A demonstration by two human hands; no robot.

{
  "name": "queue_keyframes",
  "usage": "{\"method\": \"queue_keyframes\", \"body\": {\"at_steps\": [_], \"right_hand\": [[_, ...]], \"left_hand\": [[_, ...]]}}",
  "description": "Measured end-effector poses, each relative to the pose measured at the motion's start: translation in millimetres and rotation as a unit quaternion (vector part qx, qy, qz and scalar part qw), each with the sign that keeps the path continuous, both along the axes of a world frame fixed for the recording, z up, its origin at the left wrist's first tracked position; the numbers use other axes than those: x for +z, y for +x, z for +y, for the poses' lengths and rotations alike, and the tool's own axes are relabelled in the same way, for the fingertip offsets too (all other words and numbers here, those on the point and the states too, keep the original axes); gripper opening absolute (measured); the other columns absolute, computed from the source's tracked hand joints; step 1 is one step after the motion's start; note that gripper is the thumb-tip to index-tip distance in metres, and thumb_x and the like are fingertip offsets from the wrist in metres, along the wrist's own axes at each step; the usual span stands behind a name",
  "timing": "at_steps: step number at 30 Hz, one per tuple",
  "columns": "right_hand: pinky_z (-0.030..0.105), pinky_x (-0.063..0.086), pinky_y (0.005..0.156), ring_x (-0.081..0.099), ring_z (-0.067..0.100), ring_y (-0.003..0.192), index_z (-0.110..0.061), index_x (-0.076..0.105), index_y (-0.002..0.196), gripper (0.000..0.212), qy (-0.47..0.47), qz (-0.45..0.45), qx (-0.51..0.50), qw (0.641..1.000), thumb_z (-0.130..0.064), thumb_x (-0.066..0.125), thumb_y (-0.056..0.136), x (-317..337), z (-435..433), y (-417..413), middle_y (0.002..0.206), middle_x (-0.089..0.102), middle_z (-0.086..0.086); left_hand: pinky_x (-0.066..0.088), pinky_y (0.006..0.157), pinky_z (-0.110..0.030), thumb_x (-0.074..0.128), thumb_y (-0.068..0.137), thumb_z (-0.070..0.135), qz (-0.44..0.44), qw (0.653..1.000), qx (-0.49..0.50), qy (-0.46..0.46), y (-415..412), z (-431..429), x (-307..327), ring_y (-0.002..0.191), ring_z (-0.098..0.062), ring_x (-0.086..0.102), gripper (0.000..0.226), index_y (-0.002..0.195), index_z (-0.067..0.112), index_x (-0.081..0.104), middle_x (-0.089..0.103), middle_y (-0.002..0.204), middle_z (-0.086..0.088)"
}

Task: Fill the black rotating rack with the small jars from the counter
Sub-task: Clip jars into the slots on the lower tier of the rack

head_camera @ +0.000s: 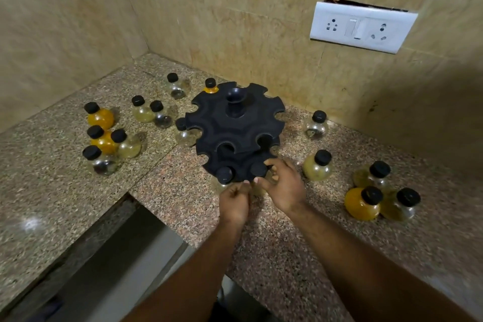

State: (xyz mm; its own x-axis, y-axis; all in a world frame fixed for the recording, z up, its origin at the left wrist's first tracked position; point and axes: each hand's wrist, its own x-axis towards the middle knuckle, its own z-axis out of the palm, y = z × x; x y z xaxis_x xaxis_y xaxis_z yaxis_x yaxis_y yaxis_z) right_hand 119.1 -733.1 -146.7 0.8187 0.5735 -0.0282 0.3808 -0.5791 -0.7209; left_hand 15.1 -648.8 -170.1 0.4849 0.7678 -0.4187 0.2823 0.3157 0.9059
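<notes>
The black two-tier rotating rack (235, 125) stands on the granite counter (52, 191) near the wall corner. Two black-capped jars sit in front slots of its lower tier, one cap (224, 174) on the left and one cap (258, 168) on the right. My right hand (281, 185) curls around the right slotted jar, whose body is mostly hidden. My left hand (234, 201) pinches the lower tier's front rim between the two caps. Loose jars lie on both sides: an orange jar (100, 117) among several on the left, a pale jar (318, 167) and an orange jar (363, 204) on the right.
One jar (184, 133) leans against the rack's left side and another orange jar (211, 86) stands behind it. A white socket plate (363, 26) is on the right wall. The counter drops away into a recess (117, 256) at the lower left.
</notes>
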Motion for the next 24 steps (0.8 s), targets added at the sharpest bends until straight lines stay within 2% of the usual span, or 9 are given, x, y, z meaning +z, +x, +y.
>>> {"method": "queue_keyframes", "body": {"at_steps": [5, 7, 10, 11, 13, 15, 17, 20, 24], "right_hand": [[0.030, 0.052, 0.085, 0.065, 0.018, 0.101, -0.030, 0.059, 0.130, 0.041, 0.023, 0.001, -0.086, 0.996, -0.036, 0.070, 0.091, -13, -44, 10, 0.117, 0.065, -0.001], [0.034, 0.050, 0.090, 0.063, 0.026, 0.107, -0.023, 0.058, 0.132, 0.044, 0.035, -0.009, -0.162, 0.986, -0.033, 0.069, 0.091, -17, -62, 15, 0.125, 0.060, 0.005], [0.040, 0.046, 0.097, 0.054, 0.036, 0.122, -0.013, 0.048, 0.142, 0.060, 0.054, -0.005, -0.224, 0.973, -0.029, 0.072, 0.089, -17, -78, 26, 0.136, 0.049, 0.014], [0.040, 0.045, 0.099, 0.052, 0.037, 0.125, -0.013, 0.043, 0.145, 0.065, 0.059, -0.001, -0.230, 0.972, -0.028, 0.073, 0.089, -16, -81, 30, 0.140, 0.047, 0.015], [0.041, 0.043, 0.103, 0.047, 0.038, 0.132, -0.015, 0.036, 0.151, 0.072, 0.062, 0.015, -0.229, 0.971, -0.028, 0.072, 0.090, -14, -83, 42, 0.149, 0.041, 0.015], [0.041, 0.040, 0.107, 0.042, 0.037, 0.138, -0.017, 0.032, 0.154, 0.076, 0.057, 0.037, -0.221, 0.973, -0.028, 0.071, 0.091, -13, -83, 57, 0.154, 0.038, 0.013], [0.040, 0.036, 0.110, 0.038, 0.034, 0.142, -0.017, 0.031, 0.156, 0.078, 0.050, 0.045, -0.200, 0.977, -0.029, 0.071, 0.091, -13, -81, 69, 0.156, 0.038, 0.012], [0.043, 0.037, 0.110, 0.041, 0.035, 0.139, -0.017, 0.036, 0.154, 0.074, 0.034, 0.065, -0.182, 0.981, -0.030, 0.072, 0.090, -16, -77, 87, 0.154, 0.042, 0.013], [0.046, 0.042, 0.104, 0.049, 0.037, 0.129, -0.020, 0.048, 0.146, 0.061, 0.015, 0.072, -0.168, 0.983, -0.029, 0.071, 0.090, -26, -69, 100, 0.141, 0.053, 0.013]], "left_hand": [[0.042, 0.057, -0.024, 0.060, 0.097, 0.016, -0.003, 0.977, -0.159, 0.141, 10, -33, -31, 0.053, -0.001, 0.050, 0.034, 0.063, 0.019, 0.064, 0.059, 0.055, 0.009], [0.049, 0.063, -0.031, 0.056, 0.094, 0.032, 0.019, 0.952, -0.249, 0.177, 25, -43, -33, 0.064, -0.009, 0.059, 0.021, 0.083, 0.022, 0.070, 0.067, 0.069, 0.003], [0.051, 0.084, -0.030, 0.045, 0.086, 0.053, 0.100, 0.868, -0.376, 0.307, 54, -50, -35, 0.101, -0.017, 0.066, 0.051, 0.125, 0.026, 0.062, 0.070, 0.112, 0.002], [0.048, 0.095, -0.031, 0.048, 0.085, 0.053, 0.114, 0.832, -0.410, 0.355, 63, -52, -36, 0.118, -0.020, 0.061, 0.060, 0.138, 0.026, 0.053, 0.064, 0.129, -0.001], [0.036, 0.114, -0.038, 0.066, 0.083, 0.048, 0.139, 0.766, -0.479, 0.405, 76, -56, -34, 0.146, -0.031, 0.034, 0.088, 0.155, 0.017, 0.027, 0.037, 0.157, -0.011], [0.022, 0.122, -0.047, 0.077, 0.079, 0.048, 0.197, 0.695, -0.551, 0.419, 88, -55, -34, 0.154, -0.036, 0.003, 0.116, 0.160, 0.015, 0.001, 0.004, 0.168, -0.015], [0.018, 0.122, -0.055, 0.081, 0.074, 0.054, 0.252, 0.634, -0.583, 0.441, 95, -53, -30, 0.152, -0.040, -0.013, 0.131, 0.159, 0.015, -0.010, -0.013, 0.167, -0.017], [0.016, 0.122, -0.058, 0.086, 0.068, 0.053, 0.316, 0.597, -0.599, 0.430, 108, -54, -25, 0.151, -0.043, -0.018, 0.138, 0.158, 0.011, -0.010, -0.021, 0.164, -0.018], [0.016, 0.121, -0.061, 0.088, 0.063, 0.055, 0.352, 0.590, -0.604, 0.403, 116, -52, -22, 0.150, -0.044, -0.019, 0.145, 0.157, 0.011, -0.013, -0.021, 0.165, -0.018]]}}
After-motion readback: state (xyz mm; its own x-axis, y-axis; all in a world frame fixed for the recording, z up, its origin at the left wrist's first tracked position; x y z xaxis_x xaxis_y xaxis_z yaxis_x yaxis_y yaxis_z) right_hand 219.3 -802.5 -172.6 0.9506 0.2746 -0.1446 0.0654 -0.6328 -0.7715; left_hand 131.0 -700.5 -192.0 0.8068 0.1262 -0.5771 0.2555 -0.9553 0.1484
